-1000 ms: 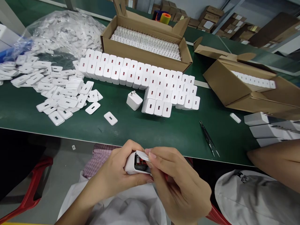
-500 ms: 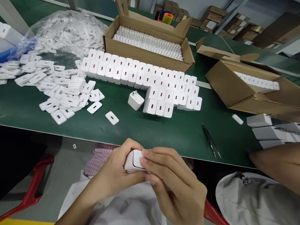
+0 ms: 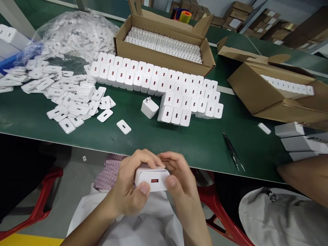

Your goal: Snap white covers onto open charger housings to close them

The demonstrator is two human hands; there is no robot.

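Both my hands hold one white charger (image 3: 153, 179) above my lap, just in front of the green table (image 3: 200, 140) edge. Its cover face with a small orange port points at me. My left hand (image 3: 129, 186) wraps its left side, thumb on the lower front. My right hand (image 3: 179, 174) grips its right side, thumb on the front edge and fingers curled over the top. On the table stand rows of finished white chargers (image 3: 164, 85), with a single charger (image 3: 149, 107) lying prongs up beside them. Loose white cover plates (image 3: 69, 99) are heaped at left.
An open carton of chargers (image 3: 164, 44) stands behind the rows, another carton (image 3: 276, 89) at right. A clear bag of plates (image 3: 74, 34) lies far left. Black tweezers (image 3: 233, 151) lie near the front edge. Another person's arm (image 3: 304, 177) and white cap (image 3: 279, 218) are at right.
The cover plate that my right hand was laying onto the open charger now sits closed on it. I have turned the charger so its port face points at me.
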